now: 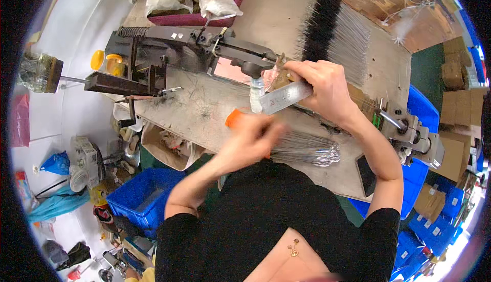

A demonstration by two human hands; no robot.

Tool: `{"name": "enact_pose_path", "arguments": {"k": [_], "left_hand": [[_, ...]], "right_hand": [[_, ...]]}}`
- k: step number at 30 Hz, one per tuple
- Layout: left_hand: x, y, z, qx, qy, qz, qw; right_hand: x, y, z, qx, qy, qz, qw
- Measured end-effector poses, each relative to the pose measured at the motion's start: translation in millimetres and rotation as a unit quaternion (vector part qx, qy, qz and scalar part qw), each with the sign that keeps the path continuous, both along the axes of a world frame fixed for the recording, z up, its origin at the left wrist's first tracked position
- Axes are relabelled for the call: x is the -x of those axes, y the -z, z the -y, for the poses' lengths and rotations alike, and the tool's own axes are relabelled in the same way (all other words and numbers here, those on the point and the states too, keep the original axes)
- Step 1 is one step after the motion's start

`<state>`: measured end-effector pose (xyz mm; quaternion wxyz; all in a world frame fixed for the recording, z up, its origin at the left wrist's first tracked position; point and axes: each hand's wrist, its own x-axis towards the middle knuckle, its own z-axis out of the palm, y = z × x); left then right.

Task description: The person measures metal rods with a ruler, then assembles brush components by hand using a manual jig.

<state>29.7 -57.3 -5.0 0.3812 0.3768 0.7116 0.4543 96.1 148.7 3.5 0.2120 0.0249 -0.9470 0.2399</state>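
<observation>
My right hand (325,85) is closed, its fingers curled at the end of a flat metal bar (285,98) that slants down to the left. Beside the bar's lower end stands a whitish wrapped post (257,95) under a dark round knob (251,69). Closer to my body, my left hand (250,139) is smeared by motion, so its grip cannot be made out. An orange piece (234,119) shows just beyond it. To its right lies a bundle of thin metal wires (309,149) with looped ends, partly hidden by the hand.
A dark bench machine (184,52) spans the worktable (199,108). Wire-handled brushes with black bristles (322,24) lie in a row at the far right. A clamp-like metal fixture (417,136) sits at the right edge. A blue bin (146,197) stands lower left; white bags (220,3) lie behind.
</observation>
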Motion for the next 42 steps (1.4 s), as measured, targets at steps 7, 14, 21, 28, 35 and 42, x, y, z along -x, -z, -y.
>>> {"name": "enact_pose_path", "arguments": {"k": [7,14,21,28,35,42], "left_hand": [[41.8,70.1,13.5,-0.163,-0.129,0.692,0.692],[25.5,34.1,-32.5,-0.168,-0.082,0.619,0.763],[44.7,44.3,-36.3,0.004,-0.120,0.102,0.988],[112.8,77.9,107.2,-0.103,-0.317,0.349,0.876],[140.4,69.9,142.4,-0.147,-0.448,0.282,0.836],[96.5,54.4,95.7,-0.172,-0.400,0.339,0.834]], "right_hand": [[9.6,1.8,-2.0,0.110,0.013,0.008,0.994],[10.9,-14.8,1.3,0.177,0.013,0.105,0.978],[8.2,-9.6,-0.9,0.086,-0.004,0.069,0.994],[-65.0,46.0,8.5,-0.062,-0.012,0.002,0.998],[-31.3,51.9,-3.7,0.011,0.180,0.113,0.977],[-64.8,42.2,2.4,0.005,0.228,0.138,0.964]]}}
